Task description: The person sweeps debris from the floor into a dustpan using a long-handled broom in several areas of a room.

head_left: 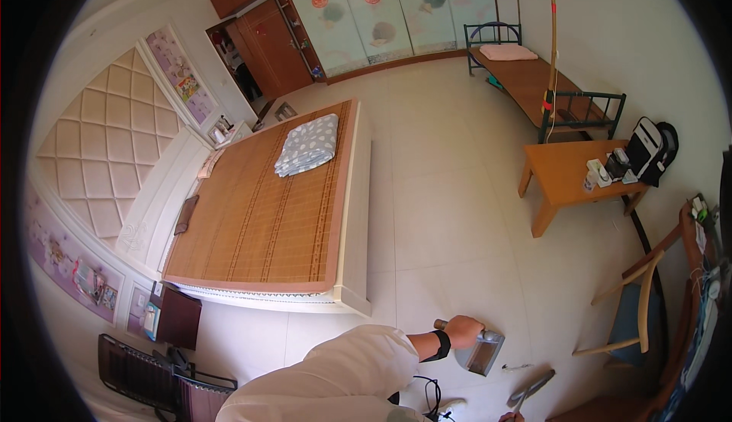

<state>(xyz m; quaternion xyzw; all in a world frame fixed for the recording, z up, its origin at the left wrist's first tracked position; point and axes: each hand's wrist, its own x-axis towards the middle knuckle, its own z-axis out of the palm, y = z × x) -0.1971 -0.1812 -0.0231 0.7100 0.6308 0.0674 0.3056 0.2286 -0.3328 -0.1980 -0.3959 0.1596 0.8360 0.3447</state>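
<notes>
Head view, bedroom, tiled floor (450, 216).

Far left: dark folding chair (145, 376) near the bed foot. Bed (267, 208) with a woven mat on top; a folded dotted blanket (307, 144) lies near its head end.

Centre, low in the frame: left hand (463, 330), dark band at the wrist, fingers curled tight round the short handle of a metal dustpan (480, 351). The pan hangs tilted just above the floor, mouth turned toward the lower right; whether its lip touches the tiles cannot be told.

Just right of the pan: broom head (531, 388) low to the floor, its handle running to the lower edge. Right hand (512, 417) shows only as a sliver at the frame edge, apparently on that handle; the grip cannot be made out.

Right: wooden desk (568, 174) carrying small boxes and a black-and-white bag (650, 150); wooden chair (637, 308) below it; a bench (526, 79) along the far wall.

Judgement on handling: the dustpan looks like stiff, thin sheet metal, light, and not fragile. The handle is the sound place to hold it. Tipped mouth-down, it would spill its contents.
</notes>
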